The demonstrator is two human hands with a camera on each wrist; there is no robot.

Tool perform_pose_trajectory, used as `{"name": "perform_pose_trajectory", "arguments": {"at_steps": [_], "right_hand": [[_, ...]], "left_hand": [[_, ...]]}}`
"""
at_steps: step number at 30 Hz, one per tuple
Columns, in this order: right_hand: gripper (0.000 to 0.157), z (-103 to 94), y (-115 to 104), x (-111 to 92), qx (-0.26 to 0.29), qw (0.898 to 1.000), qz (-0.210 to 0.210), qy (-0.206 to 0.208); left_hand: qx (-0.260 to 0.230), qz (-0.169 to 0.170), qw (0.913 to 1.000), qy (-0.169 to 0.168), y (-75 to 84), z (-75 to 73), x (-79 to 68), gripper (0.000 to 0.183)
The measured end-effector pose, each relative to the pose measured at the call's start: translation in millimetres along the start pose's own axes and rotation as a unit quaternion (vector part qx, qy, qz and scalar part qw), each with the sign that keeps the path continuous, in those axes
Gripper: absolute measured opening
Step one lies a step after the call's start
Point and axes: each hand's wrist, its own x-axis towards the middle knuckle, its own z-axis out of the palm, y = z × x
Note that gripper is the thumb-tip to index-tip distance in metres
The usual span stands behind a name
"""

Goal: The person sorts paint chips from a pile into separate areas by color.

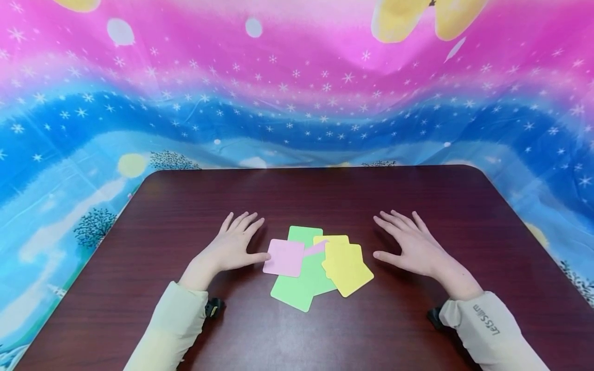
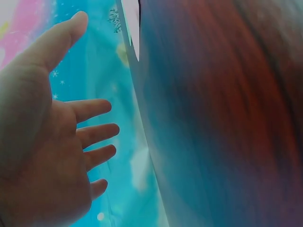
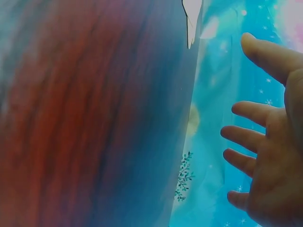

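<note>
Several square-cornered cards with rounded edges lie in a loose, overlapping pile mid-table. Green cards (image 1: 297, 293) spread at the bottom, a pink card (image 1: 284, 260) covers their left side, and yellow cards (image 1: 348, 273) overlap on the right. A strip of another pink card (image 1: 315, 249) shows between them. To the left of the pile, my left hand (image 1: 229, 248) is spread palm down, its thumb tip by the pink card's edge; contact is unclear. On the other side, my right hand (image 1: 413, 247) is spread too, apart from the yellow cards. Neither hand holds anything.
The dark brown wooden table (image 1: 297, 196) has rounded far corners. Behind it hangs a pink and blue cloth (image 1: 297, 118) patterned with snowflakes. A dark wrist camera (image 1: 214, 308) sits at the left sleeve, and a second wrist camera (image 1: 435, 318) at the right one.
</note>
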Motion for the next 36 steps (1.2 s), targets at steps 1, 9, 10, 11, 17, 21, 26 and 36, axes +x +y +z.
{"name": "perform_pose_trajectory", "arguments": {"at_steps": [1,9,10,11,17,21,26,36], "right_hand": [[0.083,0.6,-1,0,0.001,1.000,-0.001,-0.003],[0.083,2.7,-5,1,0.016,0.999,-0.030,-0.021],[0.083,2.6,-5,1,0.020,0.999,-0.035,-0.023],[0.082,2.7,-6,2,0.022,0.999,-0.039,-0.025],[0.084,3.6,-9,1,0.031,0.997,-0.053,-0.041],[0.086,3.7,-12,0,0.031,0.996,-0.064,-0.045],[0.089,4.9,-16,1,0.034,0.995,-0.080,-0.054],[0.092,6.7,-24,4,0.053,0.987,-0.117,-0.097]], "left_hand": [[-0.002,0.002,1.0000,-0.001,0.7,0.4,0.1,0.085],[0.001,0.021,0.9998,-0.007,8.1,1.1,-0.3,0.082],[0.002,0.023,0.9997,-0.007,9.4,0.8,-0.5,0.082],[0.004,0.025,0.9997,-0.006,10.5,0.8,-0.4,0.082],[0.017,0.029,0.9994,-0.013,18.1,0.7,-0.7,0.082],[0.021,0.030,0.9991,-0.020,23.5,0.4,-0.6,0.083],[0.025,0.038,0.9986,-0.025,29.2,2.4,0.5,0.081],[0.035,0.068,0.9969,-0.018,40.4,6.0,3.8,0.075]]}}
